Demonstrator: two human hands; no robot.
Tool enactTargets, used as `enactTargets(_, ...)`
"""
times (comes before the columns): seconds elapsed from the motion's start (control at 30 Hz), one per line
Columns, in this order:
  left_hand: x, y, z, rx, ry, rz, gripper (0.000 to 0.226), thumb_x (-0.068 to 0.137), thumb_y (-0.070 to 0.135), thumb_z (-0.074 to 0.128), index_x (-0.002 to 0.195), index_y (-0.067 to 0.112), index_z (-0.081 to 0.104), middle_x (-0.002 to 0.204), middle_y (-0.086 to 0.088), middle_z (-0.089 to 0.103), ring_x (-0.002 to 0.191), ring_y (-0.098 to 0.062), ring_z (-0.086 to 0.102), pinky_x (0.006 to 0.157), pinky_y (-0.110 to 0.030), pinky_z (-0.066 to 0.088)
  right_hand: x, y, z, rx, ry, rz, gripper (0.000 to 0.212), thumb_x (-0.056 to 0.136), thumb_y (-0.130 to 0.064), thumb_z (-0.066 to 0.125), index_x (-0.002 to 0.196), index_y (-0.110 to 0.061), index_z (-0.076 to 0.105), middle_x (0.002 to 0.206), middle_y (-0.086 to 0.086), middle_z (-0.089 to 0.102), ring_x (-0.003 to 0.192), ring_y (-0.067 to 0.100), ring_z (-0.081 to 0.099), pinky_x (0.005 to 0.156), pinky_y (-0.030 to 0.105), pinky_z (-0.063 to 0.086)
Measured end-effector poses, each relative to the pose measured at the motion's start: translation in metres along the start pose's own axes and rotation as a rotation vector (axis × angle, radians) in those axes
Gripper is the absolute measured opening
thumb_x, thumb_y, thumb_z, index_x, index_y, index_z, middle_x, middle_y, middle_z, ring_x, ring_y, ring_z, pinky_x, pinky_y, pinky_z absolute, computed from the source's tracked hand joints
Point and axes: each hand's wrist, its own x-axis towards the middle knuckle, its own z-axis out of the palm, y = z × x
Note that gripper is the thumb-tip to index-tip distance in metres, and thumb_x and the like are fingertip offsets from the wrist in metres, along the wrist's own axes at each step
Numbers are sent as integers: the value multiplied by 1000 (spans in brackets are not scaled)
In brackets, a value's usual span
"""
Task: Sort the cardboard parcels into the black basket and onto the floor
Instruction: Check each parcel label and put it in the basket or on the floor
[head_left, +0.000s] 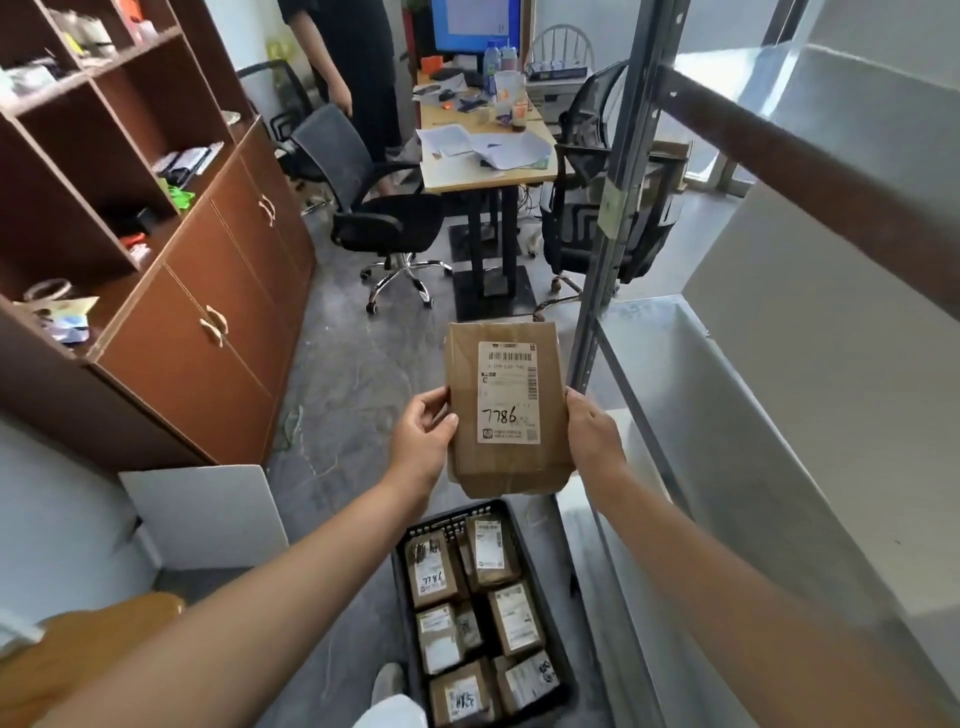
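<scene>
A flat brown cardboard parcel with a white label marked 7786 is held up in front of me, above the floor. My left hand grips its left edge with the thumb on top. My right hand grips its right edge. Below it on the floor stands the black basket, which holds several small labelled cardboard parcels.
A metal shelving rack with pale shelves rises on the right. A brown cabinet lines the left wall, with a white board leaning below it. Ahead are office chairs, a desk and a standing person.
</scene>
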Motion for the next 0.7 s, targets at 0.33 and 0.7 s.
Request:
enactTargets(0.33,44,-50,-17,-5,-23,-193,38,95,-7,51,131,7,51,135,-11,58,128,-17,54,109,-38,44,28,30,42,-7,54,120,35,104,-35,31,101,-32,66,95,-11,68,89,5,63,71,25,50)
enactTargets(0.7,70,-213,-31,134,-66,-494,36,95,0,54,127,17,54,135,-4,59,128,-13,52,109,-38,44,62,175,93,-57,83,437,42,105,-33,34,146,-27,45,128,-12,56,109,7,53,75,21,45)
